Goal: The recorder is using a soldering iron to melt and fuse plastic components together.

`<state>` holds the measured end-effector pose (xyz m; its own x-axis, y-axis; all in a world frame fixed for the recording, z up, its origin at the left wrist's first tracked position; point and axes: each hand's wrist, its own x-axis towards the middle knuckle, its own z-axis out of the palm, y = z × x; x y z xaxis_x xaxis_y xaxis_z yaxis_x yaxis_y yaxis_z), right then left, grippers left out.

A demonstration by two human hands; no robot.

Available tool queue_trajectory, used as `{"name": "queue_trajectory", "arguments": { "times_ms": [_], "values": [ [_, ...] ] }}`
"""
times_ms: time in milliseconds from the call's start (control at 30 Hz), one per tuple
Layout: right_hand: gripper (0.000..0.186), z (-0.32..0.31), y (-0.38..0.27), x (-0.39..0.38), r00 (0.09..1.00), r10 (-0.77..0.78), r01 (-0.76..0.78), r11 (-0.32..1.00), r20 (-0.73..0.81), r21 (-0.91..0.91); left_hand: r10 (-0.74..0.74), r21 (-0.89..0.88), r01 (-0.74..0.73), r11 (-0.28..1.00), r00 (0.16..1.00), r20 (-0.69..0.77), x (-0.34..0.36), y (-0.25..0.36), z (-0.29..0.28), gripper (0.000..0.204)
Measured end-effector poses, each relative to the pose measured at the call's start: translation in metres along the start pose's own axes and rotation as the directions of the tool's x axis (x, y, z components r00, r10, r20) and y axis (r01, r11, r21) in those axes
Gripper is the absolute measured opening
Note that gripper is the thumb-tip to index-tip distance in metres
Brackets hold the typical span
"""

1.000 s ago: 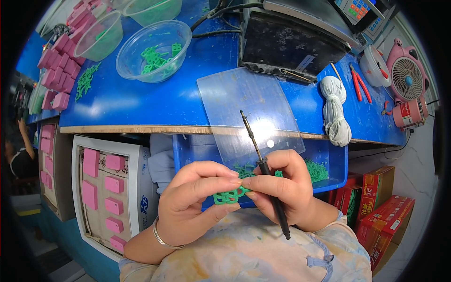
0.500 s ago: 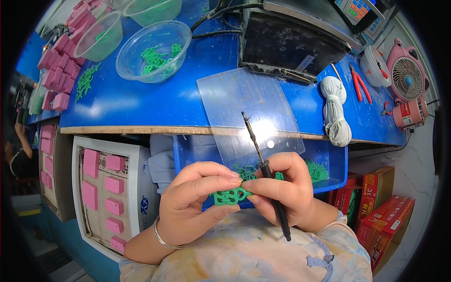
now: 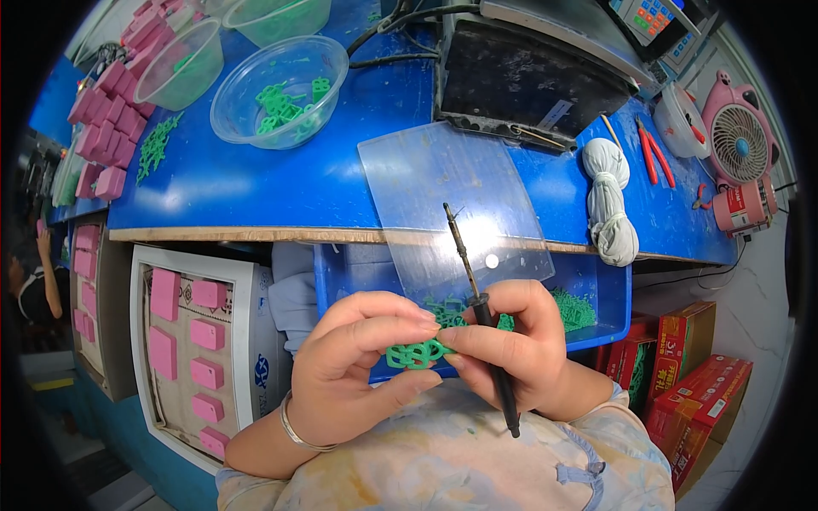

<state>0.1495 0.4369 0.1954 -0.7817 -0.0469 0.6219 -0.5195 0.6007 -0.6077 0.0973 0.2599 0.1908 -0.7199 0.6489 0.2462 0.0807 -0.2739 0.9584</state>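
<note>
Over my lap, my left hand is closed, its fingertips holding one side of a small green openwork plastic piece. My right hand pinches the piece's right end between thumb and finger. That same hand also grips a slim black-handled tool with a long thin metal tip, which looks like a soldering iron. Its tip points away from me, above a clear sheet, apart from the green piece. Fingers cover part of the piece. A blue tray of many similar green pieces sits just beyond my hands.
On the blue table stand clear bowls, one a round bowl with green pieces. A black box, white cord bundle, red-handled pliers and pink fan lie beyond. Pink blocks are stacked left; red boxes stand right.
The green piece has tilted between my fingers, and its lower edge sits a little higher. My right hand and the tool have shifted very slightly. Far left, another person's arm has moved.
</note>
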Motion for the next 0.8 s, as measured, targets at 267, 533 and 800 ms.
{"name": "queue_trajectory", "arguments": {
  "times_ms": [267,533,800],
  "values": [
    [0.029,0.0006,0.0000,-0.0013,1.000,-0.006,0.006,1.000,0.001,-0.004,-0.012,0.026,0.013,1.000,1.000,-0.018,-0.0001,0.0023,0.0013,0.037],
    [0.027,0.0026,0.0004,-0.0020,1.000,0.003,-0.003,1.000,-0.012,-0.020,-0.013,0.040,0.013,0.999,1.000,-0.014,-0.0009,0.0035,0.0011,0.038],
    [0.027,0.0031,0.0025,-0.0024,1.000,0.007,-0.007,1.000,0.003,-0.020,0.006,0.164,0.004,0.986,0.998,-0.061,-0.0019,0.0058,0.0002,0.037]
  ]
}}
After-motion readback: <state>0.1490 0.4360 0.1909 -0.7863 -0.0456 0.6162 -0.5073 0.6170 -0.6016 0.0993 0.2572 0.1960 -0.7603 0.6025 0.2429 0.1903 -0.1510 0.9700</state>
